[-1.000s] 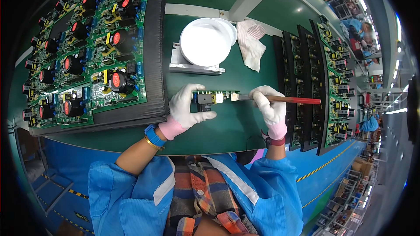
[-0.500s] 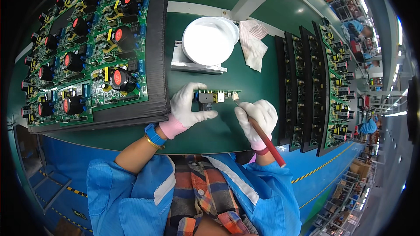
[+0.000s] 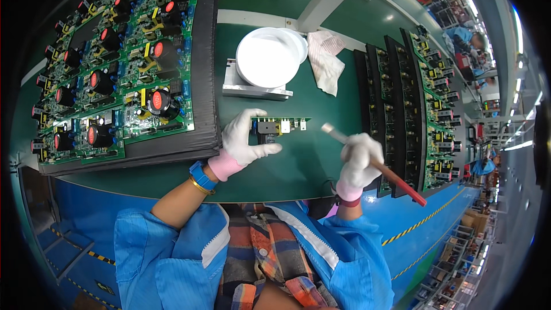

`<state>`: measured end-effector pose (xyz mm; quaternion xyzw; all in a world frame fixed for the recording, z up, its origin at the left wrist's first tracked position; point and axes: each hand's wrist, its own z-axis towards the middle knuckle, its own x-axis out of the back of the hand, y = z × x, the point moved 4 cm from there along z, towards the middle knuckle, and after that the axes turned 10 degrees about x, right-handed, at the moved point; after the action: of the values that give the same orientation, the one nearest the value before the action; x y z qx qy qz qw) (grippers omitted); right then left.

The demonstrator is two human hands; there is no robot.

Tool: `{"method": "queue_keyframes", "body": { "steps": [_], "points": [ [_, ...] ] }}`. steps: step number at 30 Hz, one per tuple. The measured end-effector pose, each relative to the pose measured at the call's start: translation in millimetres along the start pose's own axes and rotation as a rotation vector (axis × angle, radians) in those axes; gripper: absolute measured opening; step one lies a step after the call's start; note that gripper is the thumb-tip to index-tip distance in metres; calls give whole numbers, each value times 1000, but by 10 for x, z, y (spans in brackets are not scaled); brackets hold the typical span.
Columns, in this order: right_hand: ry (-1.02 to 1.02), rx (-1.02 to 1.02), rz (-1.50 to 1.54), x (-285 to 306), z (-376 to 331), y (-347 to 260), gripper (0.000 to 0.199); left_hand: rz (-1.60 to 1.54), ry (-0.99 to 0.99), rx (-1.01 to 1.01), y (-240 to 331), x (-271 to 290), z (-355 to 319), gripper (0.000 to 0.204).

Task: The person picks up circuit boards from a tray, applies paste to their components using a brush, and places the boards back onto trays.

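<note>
My gloved left hand (image 3: 245, 136) grips the left end of a small green circuit board (image 3: 285, 127), thumb on the near side and fingers on the far side. The board is held edge-on, with a black block, a yellow part and white connectors facing me. To its right, my gloved right hand (image 3: 363, 159) is closed round a brush (image 3: 400, 186) with a reddish-brown handle and a silvery collar. The brush's pale tip points toward the board and is apart from it. Both hands are over the green tabletop (image 3: 310, 181).
A white round dish (image 3: 267, 57) rests on a metal block (image 3: 255, 91) beyond the board, beside a crumpled cloth (image 3: 325, 62). Black foam (image 3: 205, 80) with several circuit boards (image 3: 138, 100) stands at left. Upright black racks of boards (image 3: 396, 115) line the right.
My right hand has drawn the brush away from the board's right end, to the right and slightly nearer me. My left hand still holds the board, almost unmoved.
</note>
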<state>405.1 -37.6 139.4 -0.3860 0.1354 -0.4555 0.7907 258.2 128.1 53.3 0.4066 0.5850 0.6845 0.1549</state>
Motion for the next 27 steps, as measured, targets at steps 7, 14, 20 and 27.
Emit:
{"method": "queue_keyframes", "body": {
  "steps": [7, 14, 20, 27],
  "points": [
    [35, -79, -89, -310, 190, 450, 21, -174, 8, -41, 601, 212, -384, 64],
    [-20, -351, -41, -534, -116, 694, 20, -370, 410, -237, 1278, 1962, -238, 67],
    [-164, -333, -79, -711, -197, 725, 22, -70, 981, -162, 567, 4087, 368, 57],
    [-128, -333, -91, -666, -173, 785, 20, 310, 643, 408, -221, 4562, 790, 55]
  ]
}}
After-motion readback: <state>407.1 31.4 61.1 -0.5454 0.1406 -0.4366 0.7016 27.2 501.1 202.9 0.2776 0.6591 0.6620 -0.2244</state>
